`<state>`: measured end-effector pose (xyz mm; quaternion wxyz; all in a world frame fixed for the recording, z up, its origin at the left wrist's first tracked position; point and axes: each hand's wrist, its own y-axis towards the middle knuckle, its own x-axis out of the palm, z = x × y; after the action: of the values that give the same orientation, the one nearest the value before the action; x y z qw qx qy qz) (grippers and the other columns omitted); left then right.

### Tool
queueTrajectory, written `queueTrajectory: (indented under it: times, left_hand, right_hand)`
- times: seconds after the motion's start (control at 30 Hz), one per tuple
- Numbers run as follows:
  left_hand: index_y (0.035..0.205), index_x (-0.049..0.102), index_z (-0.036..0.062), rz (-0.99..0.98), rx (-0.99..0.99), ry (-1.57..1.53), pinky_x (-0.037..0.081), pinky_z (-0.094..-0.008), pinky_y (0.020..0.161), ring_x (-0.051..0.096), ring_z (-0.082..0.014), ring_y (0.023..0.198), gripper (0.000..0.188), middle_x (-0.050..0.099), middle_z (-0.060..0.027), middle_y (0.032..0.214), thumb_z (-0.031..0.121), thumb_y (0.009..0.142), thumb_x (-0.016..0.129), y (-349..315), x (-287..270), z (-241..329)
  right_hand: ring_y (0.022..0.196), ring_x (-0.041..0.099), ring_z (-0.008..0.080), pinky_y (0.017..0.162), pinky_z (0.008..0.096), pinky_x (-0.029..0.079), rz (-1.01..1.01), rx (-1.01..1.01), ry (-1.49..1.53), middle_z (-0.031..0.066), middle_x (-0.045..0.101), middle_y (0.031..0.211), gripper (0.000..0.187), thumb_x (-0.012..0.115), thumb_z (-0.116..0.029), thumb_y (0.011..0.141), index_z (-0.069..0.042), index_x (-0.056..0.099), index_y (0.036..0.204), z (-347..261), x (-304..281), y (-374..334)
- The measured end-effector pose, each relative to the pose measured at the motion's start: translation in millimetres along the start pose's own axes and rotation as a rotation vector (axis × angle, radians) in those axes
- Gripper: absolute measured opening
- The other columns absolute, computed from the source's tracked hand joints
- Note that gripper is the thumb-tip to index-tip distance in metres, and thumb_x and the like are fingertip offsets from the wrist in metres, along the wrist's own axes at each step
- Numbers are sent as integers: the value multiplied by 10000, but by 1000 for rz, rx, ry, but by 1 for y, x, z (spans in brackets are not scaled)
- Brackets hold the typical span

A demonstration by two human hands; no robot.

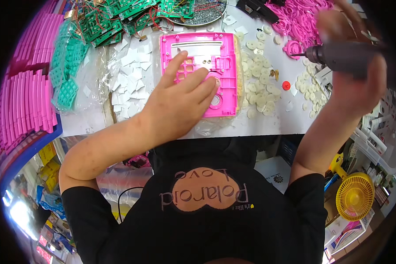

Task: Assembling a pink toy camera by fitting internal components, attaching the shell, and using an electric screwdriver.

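A pink plastic housing (230, 83) lies face down in front of me on a padded sheet, its inner ribs, screw posts and square holes showing. My left hand (174, 99) rests on it with fingers spread, fingertips touching the left and middle parts near a round pink fitting (215, 101). To the right, my right hand (356, 83) is wrapped round a dark grey electric screwdriver (345, 59), raised above the table and smeared by motion. The thin bit (298, 55) points left, away from the housing, over pink ring-shaped parts (292, 49).
White paper squares (132, 66), green lattice parts (68, 61) and circuit boards (105, 28) lie left and behind. Round whitish discs (262, 86) and a red disc (286, 85) lie right. A tray of screws (202, 15) stands at the back. Pink panels (28, 101) stack far left.
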<state>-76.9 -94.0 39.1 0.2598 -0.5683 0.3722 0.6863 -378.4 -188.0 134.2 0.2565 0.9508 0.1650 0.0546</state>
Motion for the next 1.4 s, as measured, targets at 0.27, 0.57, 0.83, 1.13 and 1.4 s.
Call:
queueTrajectory:
  times: [0.27,0.57,0.83,1.13,1.4]
  left_hand:
    - [974,713,51,34,3,-69,324,-580,1153,598,-204,1117,210,646,-27,1057,142,811,617,8,1,-3]
    - [925,681,113,99,-100,-64,406,-529,913,639,-240,976,148,668,-50,947,171,801,737,91,13,-121]
    - [798,688,121,102,-86,189,384,-423,870,580,-225,929,197,653,-36,892,279,894,621,103,35,-132]
    - [872,654,119,187,-121,-200,379,-428,878,627,-223,893,122,662,-29,899,164,810,750,58,-10,-69]
    - [861,668,143,295,-286,-721,355,-403,899,621,-184,823,97,659,7,826,156,815,752,12,7,-12]
  right_hand:
    - [790,484,181,729,356,400,-165,96,-25,95,543,938,518,434,-225,1008,98,419,1412,11,-4,1]
    - [668,518,162,636,305,438,0,69,4,79,551,815,464,585,-199,941,65,523,1318,10,13,-14]
    - [655,554,164,600,288,470,65,50,86,100,582,794,412,655,-109,878,55,547,1241,11,20,-21]
    - [697,464,157,691,355,424,44,75,120,32,497,789,438,586,-117,923,-85,488,1349,20,69,-16]
    - [551,457,130,574,326,451,-135,116,419,-15,499,688,337,677,-184,909,-157,464,1168,19,110,-30]
